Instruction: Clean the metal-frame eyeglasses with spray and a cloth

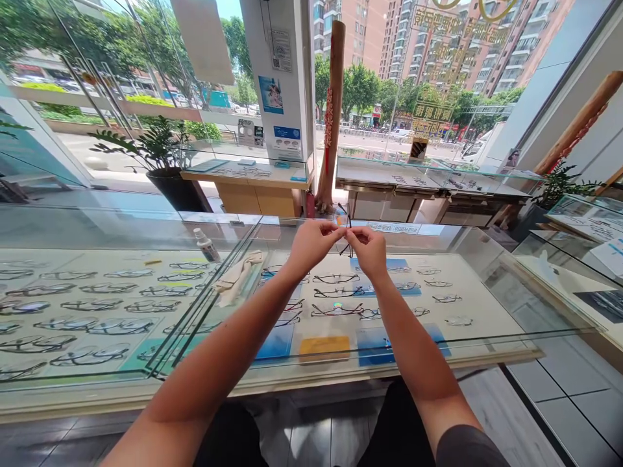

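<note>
Both my arms reach out over a glass display counter (438, 350). My left hand (311, 243) and my right hand (370, 250) are raised above it, fingers pinched together on a pair of thin dark-framed glasses (342, 224) held between them. The lens shows just above my fingertips and part of the frame hangs down between the hands. Inside the case below lie rows of spectacle frames (335, 279).
A small white bottle (206, 245) and a folded beige cloth (236, 279) rest on the glass to the left of my hands. More glass counters (428, 175) stand behind and to the right. A potted plant (160, 155) and a wooden post (331, 117) stand by the windows.
</note>
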{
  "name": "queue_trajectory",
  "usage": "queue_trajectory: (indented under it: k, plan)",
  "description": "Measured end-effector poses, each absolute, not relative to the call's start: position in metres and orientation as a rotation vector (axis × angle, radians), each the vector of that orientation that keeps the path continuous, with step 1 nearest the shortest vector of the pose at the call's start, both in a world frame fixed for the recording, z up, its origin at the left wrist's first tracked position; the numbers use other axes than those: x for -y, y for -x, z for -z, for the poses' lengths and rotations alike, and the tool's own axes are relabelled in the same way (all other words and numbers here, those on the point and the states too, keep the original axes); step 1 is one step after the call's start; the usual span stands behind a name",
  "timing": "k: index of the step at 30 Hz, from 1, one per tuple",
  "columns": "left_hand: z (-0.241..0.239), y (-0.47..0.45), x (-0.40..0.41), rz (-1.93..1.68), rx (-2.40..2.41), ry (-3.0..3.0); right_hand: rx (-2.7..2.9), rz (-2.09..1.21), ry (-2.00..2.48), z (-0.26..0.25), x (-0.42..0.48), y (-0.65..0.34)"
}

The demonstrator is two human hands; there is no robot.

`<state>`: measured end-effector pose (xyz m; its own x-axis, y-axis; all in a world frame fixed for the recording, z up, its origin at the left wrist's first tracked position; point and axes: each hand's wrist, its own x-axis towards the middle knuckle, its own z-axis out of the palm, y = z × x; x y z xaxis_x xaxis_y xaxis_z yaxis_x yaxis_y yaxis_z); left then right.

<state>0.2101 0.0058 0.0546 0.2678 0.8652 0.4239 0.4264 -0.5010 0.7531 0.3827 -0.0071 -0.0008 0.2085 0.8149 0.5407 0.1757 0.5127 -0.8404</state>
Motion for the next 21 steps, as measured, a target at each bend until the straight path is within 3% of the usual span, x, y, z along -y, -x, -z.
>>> queue_trajectory:
  k: [13,21]
  plan:
    - [-0.044,-0.226,-0.052,-1.049,-1.237,-2.157,1.307,-0.363,1.180,0.005,-0.005,-0.399]
    - [-0.057,-0.230,-0.078,-0.251,-1.177,-2.857,1.076,-0.389,1.215,0.003,-0.015,-0.429]
